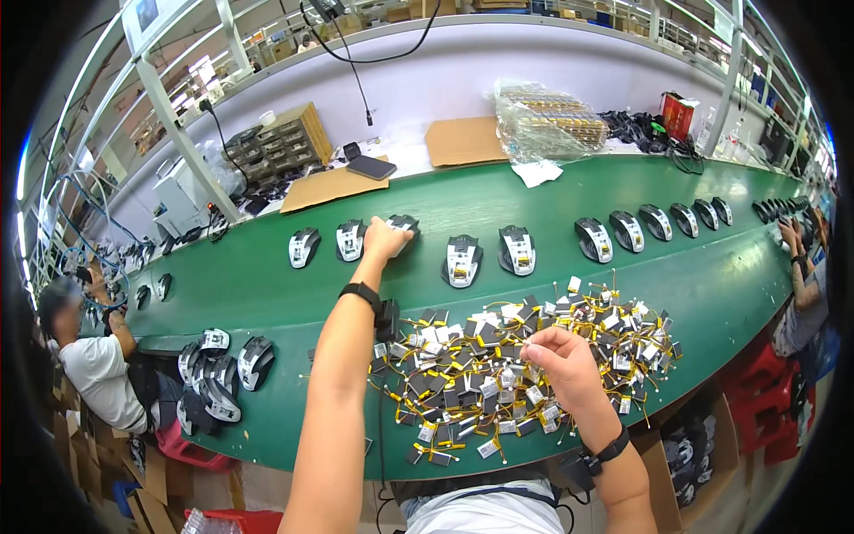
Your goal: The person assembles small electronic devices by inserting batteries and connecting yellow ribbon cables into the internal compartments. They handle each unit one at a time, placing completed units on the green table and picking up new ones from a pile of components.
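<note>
My left hand [386, 240] reaches over the green bench, its fingers closed on a black-and-white computer mouse [406, 224] that the hand partly covers. Beside it stand other such mice, one to its left [350, 240] and one to its right [463, 260], with a yellow-edged part showing inside the latter. Over a wide heap of small battery packs [471, 383] with yellow tape and thin wires hovers my right hand [562, 363]. Its thumb and forefinger are pinched together near a small pale tip; what they hold is too small to tell.
More mice [627, 231] line the bench to the right, and a cluster [218, 383] lies at the left. Cardboard sheets [463, 141] and a plastic-wrapped stack [551, 120] sit along the back. Co-workers are at the left [102, 374] and right [805, 294] ends.
</note>
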Available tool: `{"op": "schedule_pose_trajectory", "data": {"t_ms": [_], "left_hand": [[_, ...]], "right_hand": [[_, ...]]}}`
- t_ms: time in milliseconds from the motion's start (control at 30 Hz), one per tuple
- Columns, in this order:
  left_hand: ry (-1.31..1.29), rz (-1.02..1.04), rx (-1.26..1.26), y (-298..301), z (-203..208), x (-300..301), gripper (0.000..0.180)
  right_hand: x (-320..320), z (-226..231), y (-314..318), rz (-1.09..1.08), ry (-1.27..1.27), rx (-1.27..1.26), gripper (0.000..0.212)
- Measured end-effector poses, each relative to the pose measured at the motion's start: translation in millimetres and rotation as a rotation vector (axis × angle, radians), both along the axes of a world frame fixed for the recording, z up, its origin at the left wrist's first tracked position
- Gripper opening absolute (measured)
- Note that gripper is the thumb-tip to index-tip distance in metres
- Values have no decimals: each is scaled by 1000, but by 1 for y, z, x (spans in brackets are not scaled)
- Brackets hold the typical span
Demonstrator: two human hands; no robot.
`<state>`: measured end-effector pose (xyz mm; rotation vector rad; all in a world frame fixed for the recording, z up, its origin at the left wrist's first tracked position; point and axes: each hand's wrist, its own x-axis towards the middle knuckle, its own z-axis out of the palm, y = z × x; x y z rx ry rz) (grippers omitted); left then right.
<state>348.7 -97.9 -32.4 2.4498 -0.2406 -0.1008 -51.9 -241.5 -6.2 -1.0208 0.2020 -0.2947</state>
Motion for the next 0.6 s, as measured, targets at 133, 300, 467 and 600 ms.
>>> {"op": "schedule_pose_trajectory", "data": {"t_ms": [133,300,467,600], "left_hand": [[343,-217,-940,15,41,-58,45],[559,-479,-1132,83,109,-192,45],[485,-90,-1402,121,111,-317,61],[862,-168,-1650,117,74,-353,62]], "right_hand": [[-8,15,10,23,41,-35,12],[-17,30,36,-58,-12,-259,10],[-28,36,67,32,-107,-212,10],[-30,36,85,150,-113,-352,9]]}}
